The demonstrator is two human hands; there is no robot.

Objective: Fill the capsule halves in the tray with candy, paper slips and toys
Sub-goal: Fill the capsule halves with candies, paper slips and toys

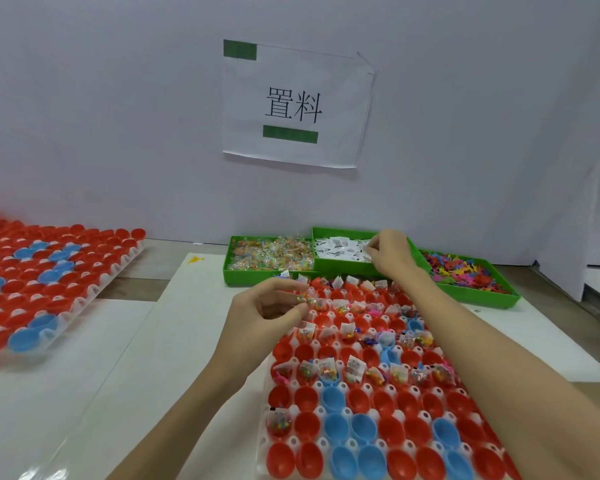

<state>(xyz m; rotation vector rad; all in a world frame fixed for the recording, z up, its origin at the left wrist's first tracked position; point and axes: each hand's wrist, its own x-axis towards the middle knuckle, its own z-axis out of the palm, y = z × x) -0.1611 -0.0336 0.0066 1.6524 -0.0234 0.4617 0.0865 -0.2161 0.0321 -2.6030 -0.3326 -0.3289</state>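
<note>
A white tray (293, 442) of red and blue capsule halves lies in front of me; the far rows hold candy packets, paper slips and small toys, the near rows are mostly bare. My left hand (267, 308) pinches a small candy packet (308, 299) over the tray's far left part. My right hand (390, 252) reaches into the green bin of paper slips (340, 252), fingertips pinching among the slips. A green bin of candy packets (271, 258) stands left of it, a green bin of coloured toys (465, 273) to the right.
A second tray of red and blue capsule halves (49, 278) lies on the table at the left. White boards cover the table. A white wall with a taped paper sign (297, 105) stands right behind the bins.
</note>
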